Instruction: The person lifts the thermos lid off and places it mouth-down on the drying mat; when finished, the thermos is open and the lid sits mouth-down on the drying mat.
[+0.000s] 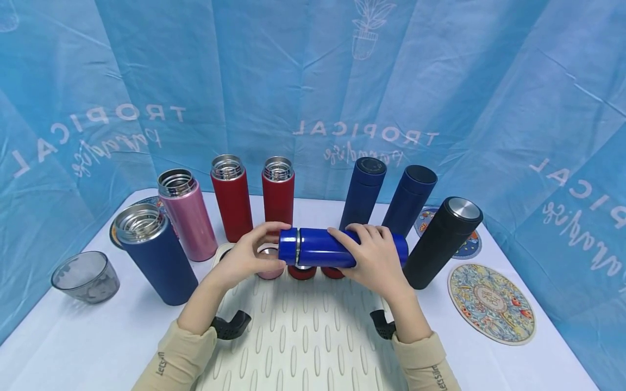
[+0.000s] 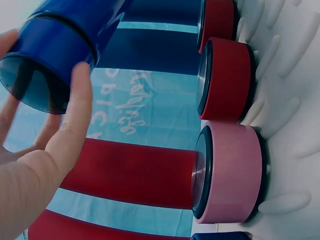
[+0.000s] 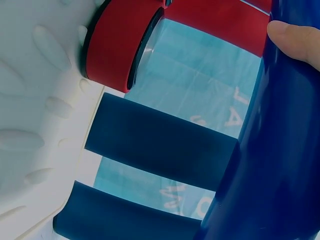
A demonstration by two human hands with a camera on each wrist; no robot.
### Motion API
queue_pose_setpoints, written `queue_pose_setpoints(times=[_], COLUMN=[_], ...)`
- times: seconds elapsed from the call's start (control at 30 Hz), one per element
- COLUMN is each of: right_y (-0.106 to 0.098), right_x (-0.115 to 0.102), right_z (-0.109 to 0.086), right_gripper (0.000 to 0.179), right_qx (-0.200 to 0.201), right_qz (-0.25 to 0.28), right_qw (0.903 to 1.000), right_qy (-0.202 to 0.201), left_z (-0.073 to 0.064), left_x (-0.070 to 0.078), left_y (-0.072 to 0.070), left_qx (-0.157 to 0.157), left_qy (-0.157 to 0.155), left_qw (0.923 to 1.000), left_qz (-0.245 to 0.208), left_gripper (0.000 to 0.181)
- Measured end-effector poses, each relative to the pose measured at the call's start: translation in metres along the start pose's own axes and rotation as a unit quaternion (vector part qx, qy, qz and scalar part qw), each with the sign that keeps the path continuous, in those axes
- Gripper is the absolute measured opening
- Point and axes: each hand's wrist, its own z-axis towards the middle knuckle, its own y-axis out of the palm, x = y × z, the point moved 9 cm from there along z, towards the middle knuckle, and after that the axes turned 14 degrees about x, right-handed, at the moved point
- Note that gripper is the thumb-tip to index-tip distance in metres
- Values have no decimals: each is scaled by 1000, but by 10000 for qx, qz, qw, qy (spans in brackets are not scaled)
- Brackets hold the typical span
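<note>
A glossy blue thermos (image 1: 318, 247) lies sideways in the air over the cream textured mat, its lid end to the left. The left hand (image 1: 246, 258) grips the lid (image 2: 57, 47) with thumb and fingers around its edge. The right hand (image 1: 374, 258) wraps around the thermos body, its thumb (image 3: 295, 42) along the side. A thin silver ring shows where lid meets body. Below the thermos, a pink lid (image 2: 235, 172) and two red lids (image 2: 227, 80) stand in a row at the mat's far edge. Part of a dark blue lid (image 2: 220, 236) shows beside the pink one.
Lidless bottles stand at left: navy (image 1: 158, 260), pink (image 1: 191, 222) and two red (image 1: 232, 206). Two capped navy bottles (image 1: 362, 193) and a black bottle (image 1: 437, 244) stand at right. A smoky glass bowl (image 1: 88, 279), round patterned coasters (image 1: 491, 320) and the cream mat (image 1: 303, 342) lie around.
</note>
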Motion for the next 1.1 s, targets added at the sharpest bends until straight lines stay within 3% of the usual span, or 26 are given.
queue_pose_setpoints(times=[0.2, 0.77, 1.1], right_y=[-2, -5, -12], right_x=[0, -2, 0], right_z=[0, 2, 3], right_gripper=[82, 83, 84], right_qx=[53, 231, 428], right_qz=[-15, -123, -181], right_qw=[10000, 9996, 9988], right_qy=[1, -128, -129], left_z=[0, 2, -1], left_x=[-7, -9, -17], left_y=[-3, -2, -12], left_qx=[140, 212, 686], left_qy=[-277, -561, -1242], left_qw=[9995, 9982, 9898], left_qz=[89, -81, 140], left_gripper=[61, 51, 50])
